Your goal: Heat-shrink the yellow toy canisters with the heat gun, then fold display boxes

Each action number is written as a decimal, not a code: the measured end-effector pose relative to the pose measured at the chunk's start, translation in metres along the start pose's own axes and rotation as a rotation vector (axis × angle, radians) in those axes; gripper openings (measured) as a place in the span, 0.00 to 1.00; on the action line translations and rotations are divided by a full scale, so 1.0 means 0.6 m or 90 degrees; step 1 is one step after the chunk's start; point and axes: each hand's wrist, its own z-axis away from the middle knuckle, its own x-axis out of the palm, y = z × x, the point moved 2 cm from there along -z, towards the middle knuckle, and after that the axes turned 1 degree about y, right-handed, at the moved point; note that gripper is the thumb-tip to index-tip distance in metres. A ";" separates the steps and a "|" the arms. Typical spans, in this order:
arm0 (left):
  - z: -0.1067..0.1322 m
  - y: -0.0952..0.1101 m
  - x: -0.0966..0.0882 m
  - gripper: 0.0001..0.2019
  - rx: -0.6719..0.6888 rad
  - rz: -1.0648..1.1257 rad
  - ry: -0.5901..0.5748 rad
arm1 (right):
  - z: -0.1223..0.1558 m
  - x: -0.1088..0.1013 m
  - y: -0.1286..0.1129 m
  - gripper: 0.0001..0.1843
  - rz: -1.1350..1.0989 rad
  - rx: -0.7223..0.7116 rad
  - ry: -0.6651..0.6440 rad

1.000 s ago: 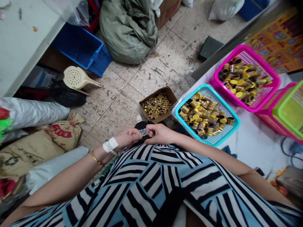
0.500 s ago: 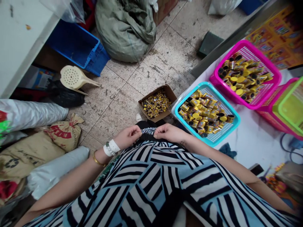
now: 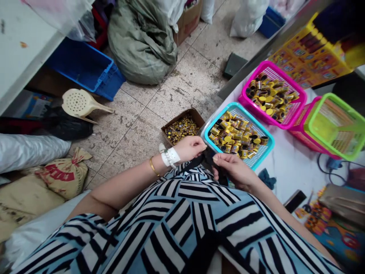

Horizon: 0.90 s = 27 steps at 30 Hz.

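Centre frame: two hands, left hand (image 3: pixel 191 147) and right hand (image 3: pixel 234 172), both pinching one limp black cloth (image 3: pixel 208 161); one teal basket (image 3: pixel 270 144) just above.

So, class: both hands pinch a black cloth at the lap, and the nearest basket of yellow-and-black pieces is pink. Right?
No. Nearest is the turquoise basket; the pink basket sits farther off, as the head view shows. The left hand and right hand do pinch the black cloth.
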 end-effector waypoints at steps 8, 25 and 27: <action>0.042 -0.068 -0.045 0.06 -0.031 -0.167 0.083 | -0.061 0.021 0.049 0.17 -0.125 0.015 0.008; 0.084 -0.116 -0.055 0.18 -0.013 -0.205 0.072 | -0.090 0.033 0.064 0.10 0.039 0.117 -0.011; 0.097 -0.113 -0.053 0.26 0.080 -0.379 0.107 | -0.093 0.033 0.066 0.10 0.055 0.122 -0.008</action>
